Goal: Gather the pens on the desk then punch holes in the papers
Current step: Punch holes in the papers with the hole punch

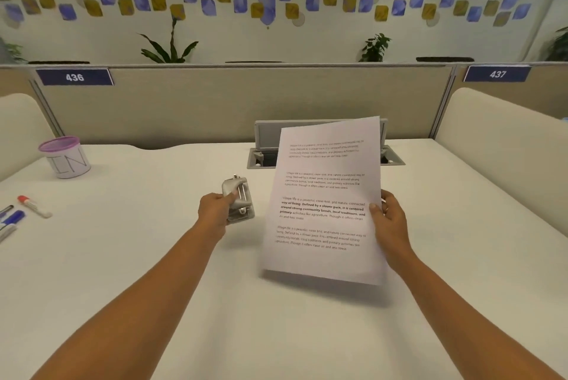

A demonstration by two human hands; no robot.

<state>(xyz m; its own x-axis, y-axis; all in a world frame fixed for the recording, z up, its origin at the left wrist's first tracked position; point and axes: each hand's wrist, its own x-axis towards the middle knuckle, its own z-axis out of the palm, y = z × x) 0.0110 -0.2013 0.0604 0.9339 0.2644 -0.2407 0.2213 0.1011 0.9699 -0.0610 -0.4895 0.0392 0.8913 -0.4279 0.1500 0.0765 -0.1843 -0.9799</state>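
Observation:
My right hand point(388, 219) grips the right edge of a printed sheet of paper point(322, 195), held tilted above the white desk point(153, 272). Whether it is one sheet or a thin stack I cannot tell. Just left of the paper, my left hand point(215, 210) is closed on a grey metal hole punch point(239, 199) that rests on the desk. Far left on the desk lie a red-capped marker point(33, 206), a blue-capped marker point(13, 219) and other pens cut off by the frame edge.
A white cup with a purple rim point(64, 156) stands at the back left. An open cable hatch point(264, 158) sits behind the paper by the beige partition point(199, 103). Padded dividers flank the desk on both sides.

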